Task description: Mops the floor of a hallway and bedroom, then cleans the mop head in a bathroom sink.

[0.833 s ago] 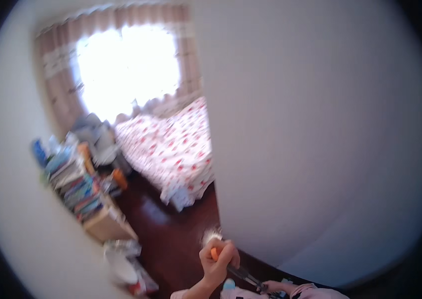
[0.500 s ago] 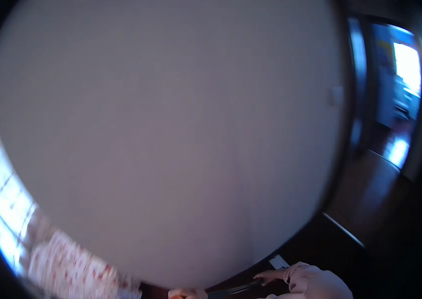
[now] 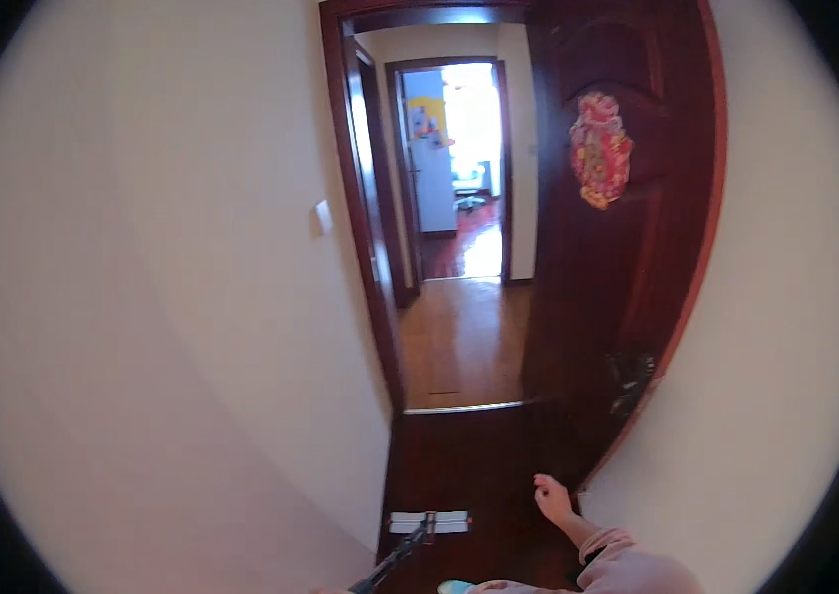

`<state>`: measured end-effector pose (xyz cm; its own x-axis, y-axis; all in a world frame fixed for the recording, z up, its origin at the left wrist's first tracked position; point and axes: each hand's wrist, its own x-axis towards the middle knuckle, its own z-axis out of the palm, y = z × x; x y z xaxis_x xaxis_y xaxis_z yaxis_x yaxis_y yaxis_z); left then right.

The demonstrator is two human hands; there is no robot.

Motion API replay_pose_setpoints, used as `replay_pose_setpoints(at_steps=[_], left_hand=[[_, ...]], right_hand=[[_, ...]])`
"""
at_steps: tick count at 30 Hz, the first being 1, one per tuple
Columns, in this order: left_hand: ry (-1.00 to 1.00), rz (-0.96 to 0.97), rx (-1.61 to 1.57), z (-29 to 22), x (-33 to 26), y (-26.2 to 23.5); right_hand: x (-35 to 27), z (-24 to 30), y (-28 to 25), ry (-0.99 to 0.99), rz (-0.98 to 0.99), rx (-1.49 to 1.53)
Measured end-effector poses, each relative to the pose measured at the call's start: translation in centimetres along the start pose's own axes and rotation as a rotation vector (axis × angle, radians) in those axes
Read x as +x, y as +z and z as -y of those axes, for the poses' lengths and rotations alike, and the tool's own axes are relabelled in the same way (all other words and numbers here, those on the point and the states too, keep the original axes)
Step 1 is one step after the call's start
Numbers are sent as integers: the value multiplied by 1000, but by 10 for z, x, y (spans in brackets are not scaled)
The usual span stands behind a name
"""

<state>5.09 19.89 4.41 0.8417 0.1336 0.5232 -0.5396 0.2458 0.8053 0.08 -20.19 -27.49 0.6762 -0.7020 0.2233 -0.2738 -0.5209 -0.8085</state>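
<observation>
A mop with a flat white head and a dark handle rests on the dark floor near the lower edge. Its handle slants down to the left, where only a sliver of my left hand shows, closed around it at the frame's bottom. My right hand hangs over the floor to the right of the mop head, apart from the handle. Its fingers are curled in, and nothing shows in them. A pink sleeve covers that forearm.
Ahead stands a doorway with a dark frame and a pale threshold strip. The dark red door, bearing a red-pink decoration, is swung inward on the right. White walls flank both sides. A light switch is on the left one.
My view has swung right, from the blank wall and window to the doorway. The right hand was at the mop handle and is now away from it. The mop head now lies in front of me.
</observation>
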Motion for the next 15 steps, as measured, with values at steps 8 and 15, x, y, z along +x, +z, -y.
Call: replay_pose_setpoints(at_steps=[8,15], left_hand=[[54,19,20,4,-16,-27],[100,-117,-115,29,-24,-38]], right_hand=[[75,66,-194,-215,-1081,-352],[174,55,-292,-223,-920,102]])
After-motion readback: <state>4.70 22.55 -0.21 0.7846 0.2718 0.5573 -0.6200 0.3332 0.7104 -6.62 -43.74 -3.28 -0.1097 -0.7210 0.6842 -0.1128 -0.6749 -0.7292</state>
